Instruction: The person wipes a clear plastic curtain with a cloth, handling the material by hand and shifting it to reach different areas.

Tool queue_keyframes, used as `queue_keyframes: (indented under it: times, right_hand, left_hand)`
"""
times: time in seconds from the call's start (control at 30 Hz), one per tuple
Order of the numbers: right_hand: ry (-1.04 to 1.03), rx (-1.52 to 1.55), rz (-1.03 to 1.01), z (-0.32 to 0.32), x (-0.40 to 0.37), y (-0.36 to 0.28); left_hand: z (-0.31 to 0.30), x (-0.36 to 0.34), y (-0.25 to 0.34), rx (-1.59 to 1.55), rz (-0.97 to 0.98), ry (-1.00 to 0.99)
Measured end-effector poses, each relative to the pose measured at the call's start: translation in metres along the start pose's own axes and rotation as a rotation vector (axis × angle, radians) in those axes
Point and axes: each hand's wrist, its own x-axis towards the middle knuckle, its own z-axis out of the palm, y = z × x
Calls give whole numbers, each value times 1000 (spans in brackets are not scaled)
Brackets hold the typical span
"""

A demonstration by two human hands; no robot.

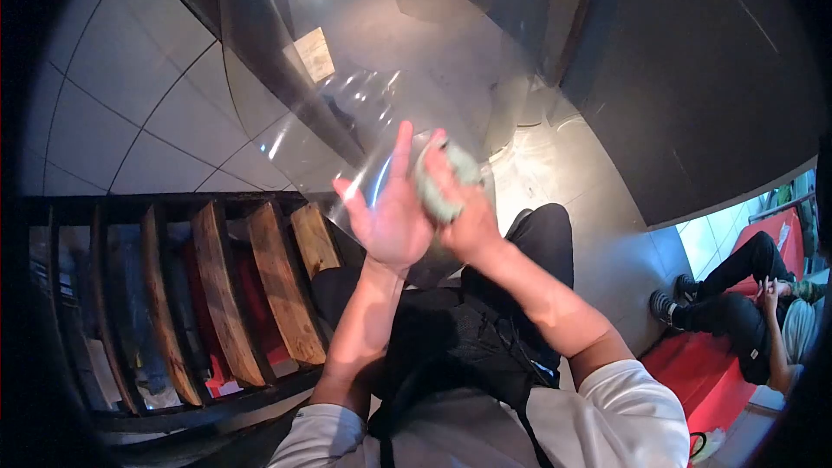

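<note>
A clear, glossy plastic sheet (334, 134) stretches ahead of my lap, with bright reflections along it. My left hand (394, 221) lies palm up with fingers spread, overlapping the near part of the sheet in this view. Beside it, my right hand (468, 225) grips a pale green cloth (458, 172), bunched up and slightly blurred, close to the left palm and over the sheet.
A slatted wooden rack (225, 295) with a dark frame stands at my left. A large dark curved panel (693, 69) rises on the right. Grey tiled floor (130, 87) lies at upper left. Another person (737, 329) sits on a red bench (702, 373) at far right.
</note>
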Motion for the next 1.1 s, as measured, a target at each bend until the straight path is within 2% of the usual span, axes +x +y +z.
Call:
queue_keyframes:
  times: [0.03, 0.13, 0.2, 0.23, 0.27, 0.3, 0.33, 0.4, 0.43, 0.47, 0.5, 0.53, 0.6, 0.7, 0.73, 0.77, 0.8, 0.87, 0.9, 0.93, 0.97, 1.0, 1.07, 1.1]
  right_hand:
    - [68, -80, 39, -6, 12, 10]
    - [125, 234, 328, -18, 37, 40]
    - [293, 414, 336, -35, 55, 40]
    - [371, 512, 340, -44, 63, 29]
    - [397, 472, 370, -61, 71, 8]
    - [420, 545, 300, -68, 75, 1]
    - [453, 621, 221, -71, 78, -5]
    - [281, 344, 50, -66, 76, -13]
    - [147, 523, 157, -41, 64, -11]
    - [1, -87, -182, -20, 52, -8]
    - [67, 86, -190, 0, 32, -23]
    - [-40, 72, -255, 1, 21, -34]
    - [-254, 126, -237, 1, -5, -45]
    - [15, 29, -232, 6, 7, -3]
    - [72, -41, -123, 2, 23, 5]
    - [110, -6, -18, -3, 48, 13]
    - [150, 28, 87, -11, 67, 15]
    - [-37, 6, 92, -12, 66, -19]
    - [-136, -7, 96, -4, 58, -37]
    - [-14, 23, -63, 22, 39, -54]
    - [-65, 100, -244, 35, 16, -52]
    - [-230, 141, -323, 17, 16, -74]
    - [-168, 78, -266, 17, -3, -47]
    - [-85, 25, -246, 12, -1, -33]
  left_hand:
    - [9, 0, 2, -32, -18, 19]
    - [17, 19, 18, -166, -95, -50]
    - [29, 41, 48, -178, -138, -123]
    - [49, 49, 61, -206, -22, -32]
    - [64, 53, 74, -222, 102, 52]
    - [50, 56, 75, -223, 251, -79]
    - [44, 51, 67, -190, 225, -121]
    - [39, 34, 30, -133, 151, -200]
    - [34, 33, 17, -157, 79, -205]
    - [40, 34, 10, -715, 47, -13]
    - [19, 38, 4, -452, -9, -110]
    - [-2, 43, 2, -183, -57, -210]
    - [-6, 35, 12, -107, -39, -175]
    - [2, 17, 17, 78, -3, -78]
    - [12, 15, 14, 151, 6, -51]
    - [24, 10, 6, 64, -25, -1]
    - [27, 7, -4, -287, -101, -96]
    - [25, 7, -10, -947, -121, 9]
    - [16, 9, -8, -572, -128, -26]
    - [-1, 15, -5, -393, -104, -144]
    - [-19, 20, -3, -214, -60, -257]
    - [-10, 20, 6, -166, -44, -207]
    - [12, 14, 18, -69, -17, -89]
    - [11, 10, 23, -100, -40, -146]
